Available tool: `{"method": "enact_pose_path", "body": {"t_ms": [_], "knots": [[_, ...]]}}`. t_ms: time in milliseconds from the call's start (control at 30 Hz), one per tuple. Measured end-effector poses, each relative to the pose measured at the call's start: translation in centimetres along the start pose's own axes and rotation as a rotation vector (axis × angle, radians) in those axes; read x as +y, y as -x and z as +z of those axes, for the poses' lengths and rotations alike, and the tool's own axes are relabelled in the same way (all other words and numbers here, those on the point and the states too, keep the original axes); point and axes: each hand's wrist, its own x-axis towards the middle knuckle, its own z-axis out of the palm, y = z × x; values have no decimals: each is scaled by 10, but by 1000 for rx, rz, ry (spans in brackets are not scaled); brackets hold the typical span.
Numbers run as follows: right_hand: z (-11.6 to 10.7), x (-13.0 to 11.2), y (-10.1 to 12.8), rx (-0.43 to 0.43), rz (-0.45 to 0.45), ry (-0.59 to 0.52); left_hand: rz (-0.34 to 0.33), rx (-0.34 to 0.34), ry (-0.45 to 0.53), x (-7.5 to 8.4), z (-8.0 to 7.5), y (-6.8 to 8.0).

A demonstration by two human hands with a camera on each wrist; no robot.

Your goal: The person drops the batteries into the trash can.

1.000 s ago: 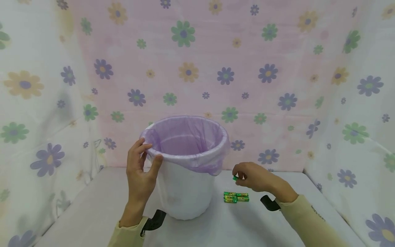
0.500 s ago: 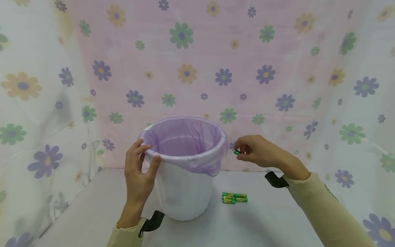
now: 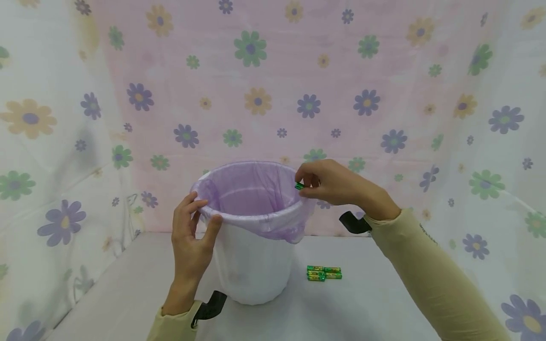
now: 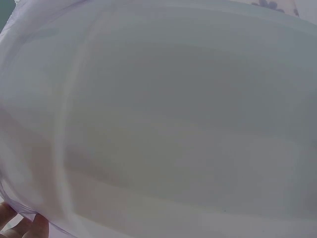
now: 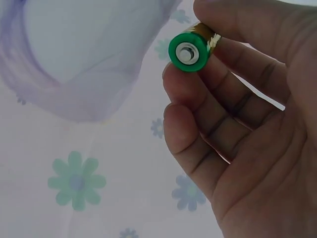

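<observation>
The left hand (image 3: 190, 237) grips the rim of the white bin (image 3: 256, 265), pinning its purple liner (image 3: 256, 189) so it stays put. The right hand (image 3: 332, 184) pinches a green battery (image 3: 299, 186) over the bin's mouth; more batteries (image 3: 324, 273) lie on the surface (image 3: 362, 308).

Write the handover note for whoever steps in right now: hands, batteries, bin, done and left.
Left hand grips the rim of the white bin with its purple liner.
Right hand pinches one green battery over the bin's right rim, not yet released.
Done: that battery is lifted to the bin.
Left: drop it in; the small cluster of green batteries lies on the table right of the bin.
</observation>
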Motion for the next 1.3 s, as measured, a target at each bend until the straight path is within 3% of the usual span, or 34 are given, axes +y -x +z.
{"method": "enact_pose_path", "body": {"t_ms": [133,333,433,700,1300], "knots": [[4,-6,-16,-9,3,5,4,0,6,-4,0,0],[17,-6,-37,-38,5,-21,-7,9,6,-32,-2,3],[23,-4,-46,-56,3,-46,-7,8,5,-37,-2,3],[38,1,-64,-91,44,-72,1,5,19,-7,-1,0],[53,1,-77,-157,101,-79,-2,0,-7,-1,-1,-1]]}}
